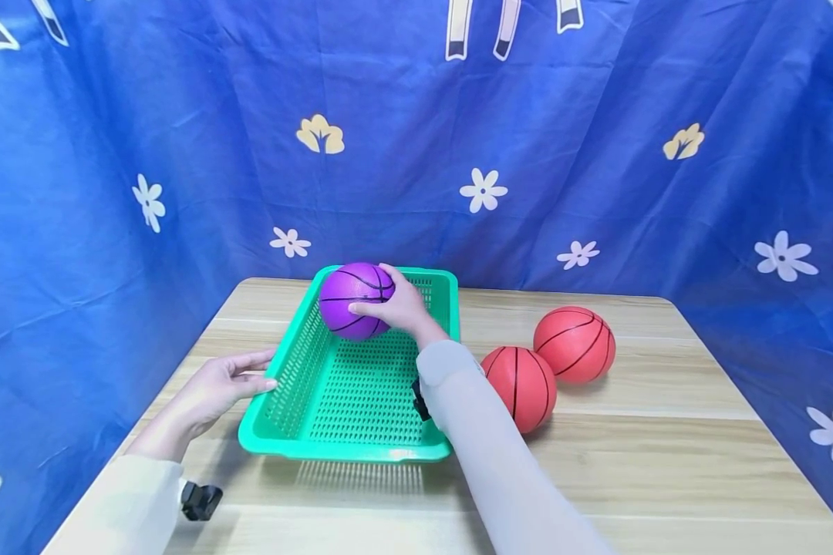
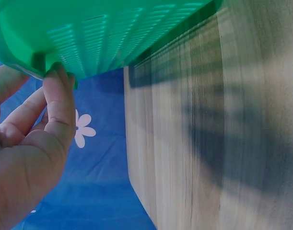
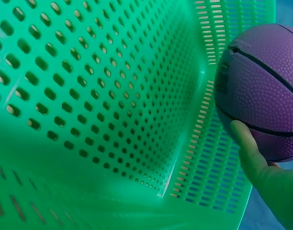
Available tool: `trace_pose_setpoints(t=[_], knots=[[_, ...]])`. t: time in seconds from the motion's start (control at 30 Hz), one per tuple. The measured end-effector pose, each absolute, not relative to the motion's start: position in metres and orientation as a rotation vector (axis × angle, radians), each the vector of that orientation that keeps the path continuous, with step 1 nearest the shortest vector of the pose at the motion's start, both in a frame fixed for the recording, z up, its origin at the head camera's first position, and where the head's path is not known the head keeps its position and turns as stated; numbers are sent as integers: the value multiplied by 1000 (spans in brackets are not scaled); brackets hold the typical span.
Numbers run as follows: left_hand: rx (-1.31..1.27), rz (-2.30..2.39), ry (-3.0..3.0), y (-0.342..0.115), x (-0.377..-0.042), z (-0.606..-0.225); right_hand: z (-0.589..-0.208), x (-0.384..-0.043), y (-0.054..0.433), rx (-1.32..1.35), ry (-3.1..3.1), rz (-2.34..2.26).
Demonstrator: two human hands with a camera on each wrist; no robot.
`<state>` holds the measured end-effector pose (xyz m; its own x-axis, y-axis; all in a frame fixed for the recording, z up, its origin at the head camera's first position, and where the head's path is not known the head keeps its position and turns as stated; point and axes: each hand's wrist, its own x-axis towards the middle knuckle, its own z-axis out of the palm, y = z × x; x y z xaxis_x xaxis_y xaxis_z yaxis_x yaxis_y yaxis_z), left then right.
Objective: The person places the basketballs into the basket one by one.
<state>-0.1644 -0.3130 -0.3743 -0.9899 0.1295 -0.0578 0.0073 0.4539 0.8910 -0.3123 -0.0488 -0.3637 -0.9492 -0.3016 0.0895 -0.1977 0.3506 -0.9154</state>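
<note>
Your right hand [image 1: 401, 303] grips the purple ball [image 1: 345, 291] at the far-left corner of the green basket [image 1: 347, 450]; your left hand [image 1: 217, 387] pinches its rim. The pebbled ball is probably light and grippy; hold it round its middle.

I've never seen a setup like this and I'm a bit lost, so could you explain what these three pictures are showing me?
There's no machine here, just a person's left hand and right hand, both bare. The wide picture comes from a camera worn on the head, looking forward and down. The other two come from cameras on the wrists: the left one sees the basket's outside, the right one looks into it.

On the wooden table is a green basket, with two red balls to its right. The left hand holds the basket's left rim. The right hand grips a purple ball in the basket's far left part; whether the ball touches the bottom, I can't tell.
</note>
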Motion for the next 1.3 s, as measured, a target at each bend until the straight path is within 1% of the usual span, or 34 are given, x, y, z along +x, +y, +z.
trace_pose_setpoints(t=[0.87,1.3], knots=[[104,1583,2582,-309,-165,-371,-380,-313,-62,-453,2601,-1459],[104,1544,2603,-310,-164,-373,-376,-308,-61,-445,2589,-1427]])
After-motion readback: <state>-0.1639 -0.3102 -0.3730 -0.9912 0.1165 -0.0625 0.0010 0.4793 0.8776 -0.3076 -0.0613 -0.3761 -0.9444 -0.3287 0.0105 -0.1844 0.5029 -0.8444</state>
